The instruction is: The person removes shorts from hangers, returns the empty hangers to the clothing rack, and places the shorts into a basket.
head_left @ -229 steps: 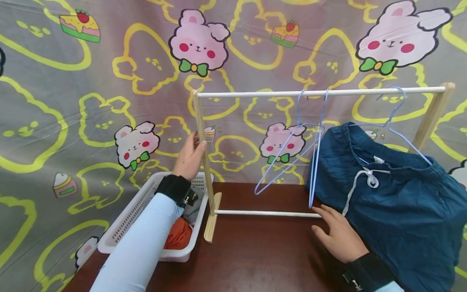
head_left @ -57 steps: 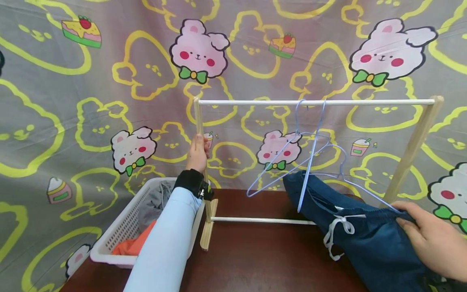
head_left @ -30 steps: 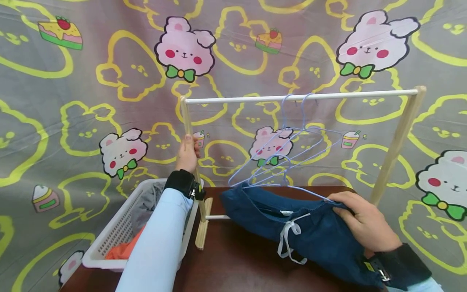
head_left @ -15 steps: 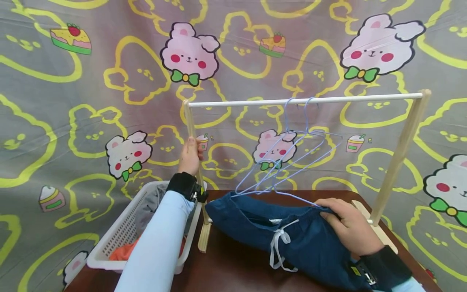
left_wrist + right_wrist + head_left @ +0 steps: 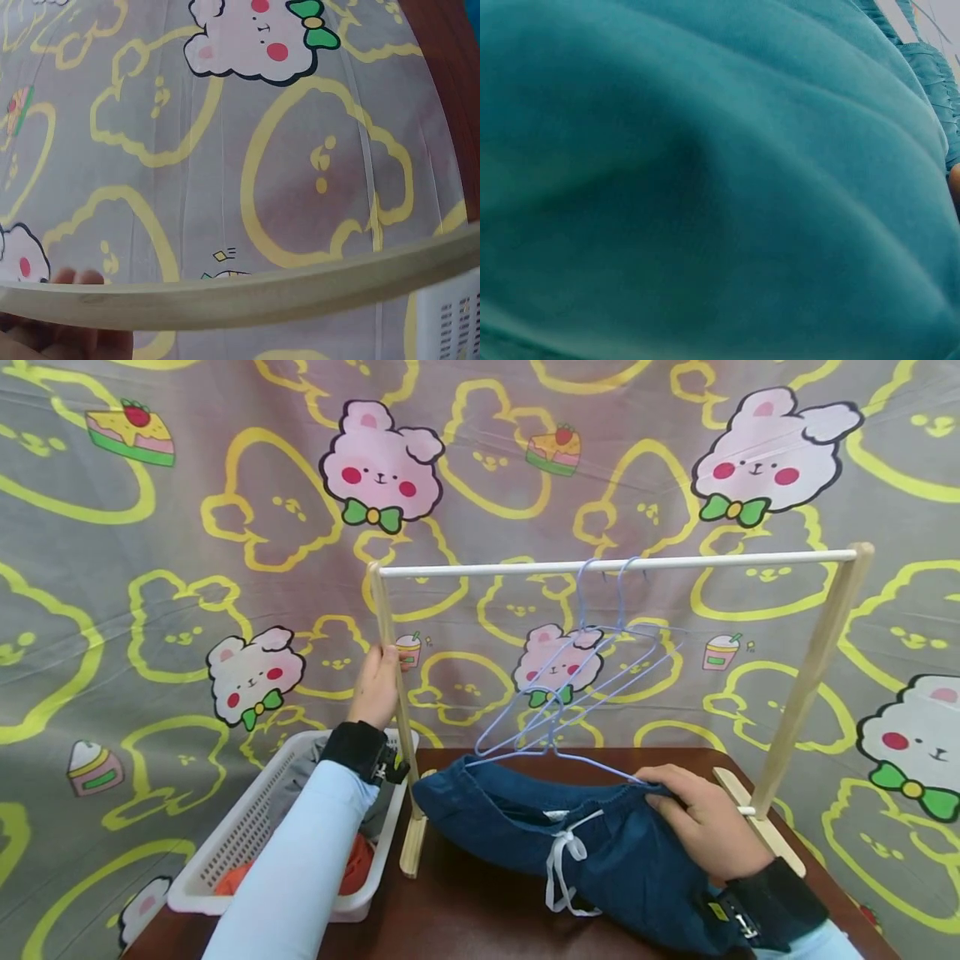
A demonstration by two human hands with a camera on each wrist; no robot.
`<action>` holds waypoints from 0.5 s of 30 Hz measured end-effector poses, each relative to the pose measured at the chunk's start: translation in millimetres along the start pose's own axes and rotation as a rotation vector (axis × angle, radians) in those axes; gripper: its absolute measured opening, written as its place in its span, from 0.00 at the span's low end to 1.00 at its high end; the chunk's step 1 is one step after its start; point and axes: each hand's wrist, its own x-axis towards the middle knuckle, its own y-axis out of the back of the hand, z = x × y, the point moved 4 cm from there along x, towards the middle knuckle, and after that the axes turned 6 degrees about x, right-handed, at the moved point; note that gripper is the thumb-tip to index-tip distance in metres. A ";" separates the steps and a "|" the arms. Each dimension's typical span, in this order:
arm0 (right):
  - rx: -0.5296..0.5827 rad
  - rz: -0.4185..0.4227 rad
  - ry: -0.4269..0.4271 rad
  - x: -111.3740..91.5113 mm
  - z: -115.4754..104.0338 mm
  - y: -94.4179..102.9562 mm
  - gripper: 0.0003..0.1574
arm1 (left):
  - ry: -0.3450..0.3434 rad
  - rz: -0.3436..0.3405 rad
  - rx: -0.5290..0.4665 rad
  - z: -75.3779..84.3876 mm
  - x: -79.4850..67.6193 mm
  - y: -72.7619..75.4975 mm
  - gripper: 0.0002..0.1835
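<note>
My right hand point(image 5: 705, 827) pinches the waistband of blue drawstring shorts point(image 5: 622, 852) together with one end of a light-blue hanger point(image 5: 592, 763) set inside the waist. The hanger's hook stands free, well below the rack's white top rod point(image 5: 487, 568). The white drawstring is tied in a bow at the front. Blue cloth point(image 5: 727, 187) fills most of the right wrist view. My left hand point(image 5: 375, 689) grips the wooden left post point(image 5: 384, 610) of the rack, with fingertips point(image 5: 75, 277) showing past the post in the left wrist view.
Two bare hangers, one in front point(image 5: 581, 602) and one just right of it point(image 5: 621, 602), hang from the rod. Left of the rack sits a white basket point(image 5: 217, 868) with grey and orange clothes. The rack stands on a brown table point(image 5: 450, 918) before a patterned curtain point(image 5: 172, 610).
The shorts hung on the rod at the right; now they are off it and lower left, held by my right hand, which was open earlier. My left hand stays at the post.
</note>
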 end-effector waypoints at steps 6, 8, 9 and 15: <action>0.014 -0.008 -0.010 1.2 -1.7 0.7 0.21 | -0.001 -0.040 0.059 1.4 -19.8 3.9 0.30; 0.011 -0.006 -0.014 1.6 -1.1 1.8 0.21 | -0.017 -0.052 0.077 2.4 -26.7 3.8 0.31; 0.008 -0.006 -0.014 1.8 -0.9 2.3 0.21 | -0.023 -0.059 0.087 2.6 -30.3 3.4 0.31; -0.007 -0.011 -0.005 5.0 1.1 1.9 0.21 | 0.019 -0.108 0.130 0.5 -57.3 3.3 0.35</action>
